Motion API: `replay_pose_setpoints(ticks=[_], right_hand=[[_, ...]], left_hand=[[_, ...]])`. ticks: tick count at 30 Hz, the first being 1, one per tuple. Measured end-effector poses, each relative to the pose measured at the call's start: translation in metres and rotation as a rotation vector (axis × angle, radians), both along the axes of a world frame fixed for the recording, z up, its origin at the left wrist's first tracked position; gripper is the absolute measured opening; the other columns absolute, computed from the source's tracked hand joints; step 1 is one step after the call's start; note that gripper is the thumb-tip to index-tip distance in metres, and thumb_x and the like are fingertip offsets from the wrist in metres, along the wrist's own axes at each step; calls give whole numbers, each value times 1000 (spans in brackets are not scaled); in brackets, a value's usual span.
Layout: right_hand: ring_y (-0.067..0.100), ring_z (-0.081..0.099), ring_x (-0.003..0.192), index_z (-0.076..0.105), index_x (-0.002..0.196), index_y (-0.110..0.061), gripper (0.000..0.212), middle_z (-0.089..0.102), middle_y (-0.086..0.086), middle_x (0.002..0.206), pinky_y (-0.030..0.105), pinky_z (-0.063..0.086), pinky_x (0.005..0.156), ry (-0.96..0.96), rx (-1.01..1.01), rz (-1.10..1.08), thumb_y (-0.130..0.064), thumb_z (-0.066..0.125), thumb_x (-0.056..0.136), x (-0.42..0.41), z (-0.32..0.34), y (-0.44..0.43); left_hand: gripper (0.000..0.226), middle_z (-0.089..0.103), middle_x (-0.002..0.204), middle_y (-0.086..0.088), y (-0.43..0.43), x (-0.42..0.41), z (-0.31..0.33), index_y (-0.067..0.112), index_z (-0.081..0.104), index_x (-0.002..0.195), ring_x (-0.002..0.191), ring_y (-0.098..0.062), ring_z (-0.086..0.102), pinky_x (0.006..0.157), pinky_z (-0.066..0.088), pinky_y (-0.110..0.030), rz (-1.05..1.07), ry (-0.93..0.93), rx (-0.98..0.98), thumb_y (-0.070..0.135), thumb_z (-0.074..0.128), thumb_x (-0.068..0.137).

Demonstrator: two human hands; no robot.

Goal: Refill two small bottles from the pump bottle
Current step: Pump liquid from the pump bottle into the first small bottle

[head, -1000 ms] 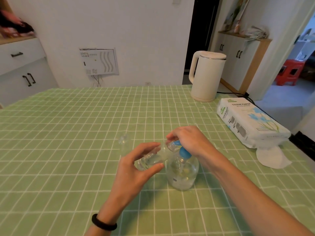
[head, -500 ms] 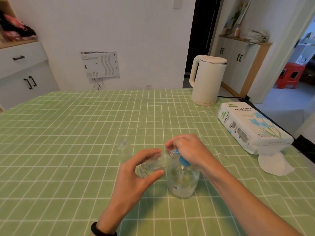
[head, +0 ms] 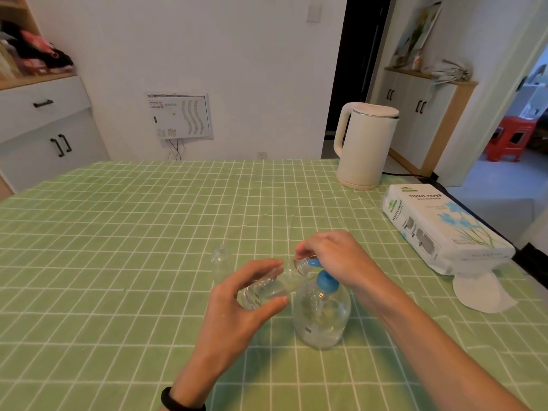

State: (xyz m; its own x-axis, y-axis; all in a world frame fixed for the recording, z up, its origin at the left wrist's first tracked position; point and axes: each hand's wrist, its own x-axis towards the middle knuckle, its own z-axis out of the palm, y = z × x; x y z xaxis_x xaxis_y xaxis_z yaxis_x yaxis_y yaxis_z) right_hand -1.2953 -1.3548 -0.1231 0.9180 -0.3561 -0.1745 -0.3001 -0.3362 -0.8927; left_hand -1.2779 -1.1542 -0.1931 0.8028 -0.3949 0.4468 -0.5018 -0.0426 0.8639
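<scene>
A clear round pump bottle [head: 321, 318] with a blue pump head [head: 325, 281] stands on the green checked tablecloth [head: 118, 232]. My left hand [head: 237, 310] grips a small clear bottle [head: 272, 284], tilted almost flat, with its open mouth right at the blue spout. My right hand [head: 335, 256] rests on top of the pump head, fingers curled over it and over the small bottle's neck. A second small clear bottle [head: 221, 261] stands upright on the cloth just left of my hands.
A white electric kettle [head: 363, 145] stands at the far right of the table, its cord trailing off the edge. A pack of tissue paper [head: 439, 226] lies at the right edge, with a loose white tissue [head: 480, 292] in front of it.
Both hands, the tilted small bottle and the pump bottle keep their arrangement. Only the camera view has shifted slightly downward in the frame.
</scene>
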Motion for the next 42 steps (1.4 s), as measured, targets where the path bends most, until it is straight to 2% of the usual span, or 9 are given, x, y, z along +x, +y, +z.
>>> replay_pose_setpoints(ticks=[5, 12, 19, 25, 29, 33, 36, 38, 42], right_hand=[[-1, 69, 96, 82, 87, -23, 32, 80, -12, 96, 16, 47, 76, -4, -20, 13, -16, 53, 100, 0, -6, 3], [5, 70, 100, 81, 83, -23, 31, 80, -9, 98, 21, 49, 82, 6, -28, 5, -16, 55, 99, -2, -6, 4], [5, 72, 98, 83, 90, -17, 26, 81, -9, 97, 20, 49, 78, 10, -10, -27, -24, 59, 100, -3, 1, 0], [9, 72, 101, 84, 90, -16, 27, 82, -6, 99, 23, 52, 86, 6, -9, -15, -21, 58, 99, -2, -1, 0], [4, 71, 99, 84, 85, -19, 29, 81, -8, 97, 21, 50, 80, -12, -1, -11, -17, 58, 98, -1, -6, 1], [9, 71, 103, 84, 82, -20, 27, 82, -7, 97, 30, 53, 92, 1, -8, -11, -18, 60, 96, -1, -12, 3], [10, 72, 103, 84, 83, -19, 27, 83, -8, 96, 32, 54, 95, 8, -11, -17, -21, 61, 95, -2, -13, 3], [9, 73, 101, 84, 82, -18, 27, 83, -8, 95, 31, 54, 94, 9, 6, -26, -22, 61, 96, -2, -11, 1], [7, 74, 94, 84, 81, -17, 28, 82, -11, 86, 25, 53, 81, 9, -3, -54, -24, 62, 97, -4, -5, 0]], left_hand=[[52, 78, 118, 18, 0, 1, -2, 34, 74, 120, 115, -3, 72, 100, 49, -10, 17, -9, 22, 10, 92, 77], [54, 79, 116, 16, -1, -2, -4, 34, 75, 119, 115, -5, 72, 98, 49, -10, 14, 13, 15, 6, 92, 76], [56, 78, 118, 18, 1, -3, 1, 40, 73, 121, 117, -3, 71, 100, 48, -9, 11, 8, 3, 10, 91, 78], [56, 78, 118, 18, 0, -2, 0, 42, 73, 120, 117, -3, 71, 101, 49, -10, 12, 31, -1, 11, 92, 77], [54, 78, 117, 18, -1, -1, 0, 39, 74, 120, 116, -3, 72, 99, 49, -10, 14, 31, -3, 14, 92, 76], [57, 78, 117, 17, 1, -2, -2, 39, 74, 120, 116, -6, 72, 99, 50, -10, 17, 34, 20, 7, 92, 76], [57, 78, 116, 18, 2, -4, -1, 39, 74, 120, 116, -4, 72, 100, 49, -10, 23, 34, 22, 7, 92, 76], [55, 78, 116, 18, 3, -4, -1, 38, 75, 118, 116, -4, 72, 100, 49, -9, 29, 34, 22, 5, 92, 76], [54, 78, 116, 20, 5, -6, 1, 35, 75, 118, 115, -1, 72, 101, 49, -10, 42, 33, 26, 5, 92, 76]])
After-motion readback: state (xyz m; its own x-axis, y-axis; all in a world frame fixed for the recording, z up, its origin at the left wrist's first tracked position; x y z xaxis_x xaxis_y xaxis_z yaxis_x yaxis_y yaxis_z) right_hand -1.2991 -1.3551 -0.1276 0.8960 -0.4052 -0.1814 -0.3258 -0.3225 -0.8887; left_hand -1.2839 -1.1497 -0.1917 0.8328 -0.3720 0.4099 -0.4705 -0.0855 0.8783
